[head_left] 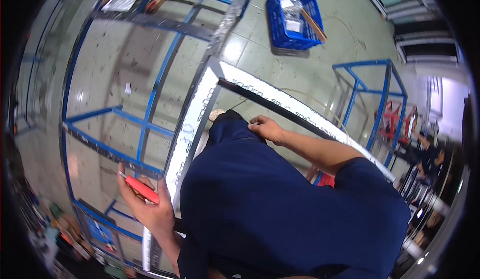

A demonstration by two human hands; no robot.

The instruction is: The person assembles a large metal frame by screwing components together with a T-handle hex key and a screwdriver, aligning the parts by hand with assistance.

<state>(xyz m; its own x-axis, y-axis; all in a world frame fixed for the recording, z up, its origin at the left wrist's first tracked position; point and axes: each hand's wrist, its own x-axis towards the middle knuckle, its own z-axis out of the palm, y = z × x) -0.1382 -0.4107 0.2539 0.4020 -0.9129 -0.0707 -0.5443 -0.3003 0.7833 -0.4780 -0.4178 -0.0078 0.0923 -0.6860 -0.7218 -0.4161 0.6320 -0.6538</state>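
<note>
My left hand (pixel 156 214) is closed around a red-handled tool (pixel 142 189) with a short metal tip pointing up and left. It is held beside the left bar of a frame (pixel 192 124) covered in white film with black lettering. My right hand (pixel 267 130) is bent in front of my body, thumb and fingers drawn together at the edge of my dark clothing (pixel 232 129). What lies between those fingertips is too small to make out. The frame's upper bar (pixel 280 99), with a black inner edge, runs past my right forearm.
A blue metal rack (pixel 145 124) with grey-topped bars supports the frame on the left. On the tiled floor stands a blue crate (pixel 295 41) holding packets and a wooden strip. Another blue stand (pixel 387 89) is at right, with a person (pixel 430 159) beyond it.
</note>
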